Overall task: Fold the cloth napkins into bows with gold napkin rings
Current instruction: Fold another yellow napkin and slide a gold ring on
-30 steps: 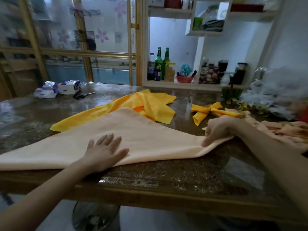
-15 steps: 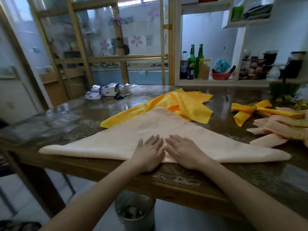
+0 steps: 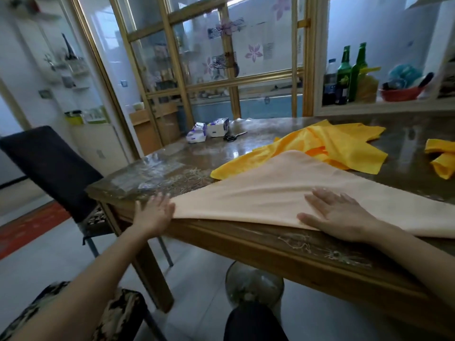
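Observation:
A peach cloth napkin (image 3: 278, 190) lies folded into a wide triangle along the table's near edge. My left hand (image 3: 154, 211) presses flat with straight fingers at the napkin's left tip, at the table corner. My right hand (image 3: 337, 212) lies flat on the napkin's middle by the fold. A loose yellow napkin (image 3: 330, 146) is partly under the peach one behind it. A yellow bow (image 3: 442, 156) shows at the right edge; its ring is out of sight.
The wooden table (image 3: 283, 252) has a glossy patterned top. Tissue packs (image 3: 208, 129) and scissors (image 3: 234, 137) sit at the far left. Green bottles (image 3: 352, 72) stand on a shelf behind. A dark chair (image 3: 49, 168) stands at the left; a round bin (image 3: 253, 284) is under the table.
My left hand slid left from the middle of the napkin out to its left tip. My right hand stayed flat near the middle. The view swung left.

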Action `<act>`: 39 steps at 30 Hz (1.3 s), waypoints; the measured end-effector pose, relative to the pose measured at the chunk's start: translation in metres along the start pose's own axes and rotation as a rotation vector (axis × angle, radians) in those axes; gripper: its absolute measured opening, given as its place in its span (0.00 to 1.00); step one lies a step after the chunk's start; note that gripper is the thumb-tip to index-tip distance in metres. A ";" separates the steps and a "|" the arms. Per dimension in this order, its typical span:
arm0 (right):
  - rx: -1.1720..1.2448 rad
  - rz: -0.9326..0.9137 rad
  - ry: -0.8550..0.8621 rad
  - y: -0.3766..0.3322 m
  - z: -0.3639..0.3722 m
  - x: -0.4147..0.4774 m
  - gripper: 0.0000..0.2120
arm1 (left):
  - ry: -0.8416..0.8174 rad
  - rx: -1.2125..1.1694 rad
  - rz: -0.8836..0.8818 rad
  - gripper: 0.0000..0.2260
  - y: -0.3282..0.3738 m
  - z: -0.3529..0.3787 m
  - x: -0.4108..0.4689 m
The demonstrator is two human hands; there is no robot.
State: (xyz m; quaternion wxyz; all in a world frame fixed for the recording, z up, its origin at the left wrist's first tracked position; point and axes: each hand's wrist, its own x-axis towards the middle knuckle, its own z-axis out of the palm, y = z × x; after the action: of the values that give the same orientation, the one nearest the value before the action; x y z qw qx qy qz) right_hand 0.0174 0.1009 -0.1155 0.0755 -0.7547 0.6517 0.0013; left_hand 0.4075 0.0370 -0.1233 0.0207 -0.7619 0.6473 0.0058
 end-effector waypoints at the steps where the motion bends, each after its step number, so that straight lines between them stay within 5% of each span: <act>1: 0.000 -0.003 -0.012 -0.002 -0.002 0.000 0.36 | 0.008 0.052 -0.055 0.24 -0.007 -0.006 0.005; 6: 0.274 -0.002 0.128 0.002 -0.021 0.019 0.29 | 0.242 -0.167 0.084 0.23 0.040 -0.042 0.035; 13: 0.232 0.042 0.267 0.030 -0.027 0.073 0.21 | 0.127 -0.372 0.439 0.18 0.211 -0.048 0.068; 20: 0.207 -0.001 0.289 0.049 -0.005 0.107 0.20 | -0.025 -0.261 0.347 0.20 0.292 -0.039 0.120; 27: 0.171 -0.018 0.328 0.047 -0.004 0.108 0.20 | -0.138 -0.284 0.315 0.17 0.297 -0.071 0.138; 39: 0.478 0.091 0.408 0.058 -0.026 0.099 0.19 | -0.070 -0.945 0.420 0.01 0.291 -0.060 0.146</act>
State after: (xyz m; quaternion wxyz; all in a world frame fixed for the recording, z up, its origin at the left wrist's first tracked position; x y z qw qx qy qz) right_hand -0.0270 -0.0074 -0.1059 0.1184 -0.6702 0.6684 -0.3001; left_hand 0.1429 -0.1558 -0.0751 -0.3056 -0.5411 0.7119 0.3271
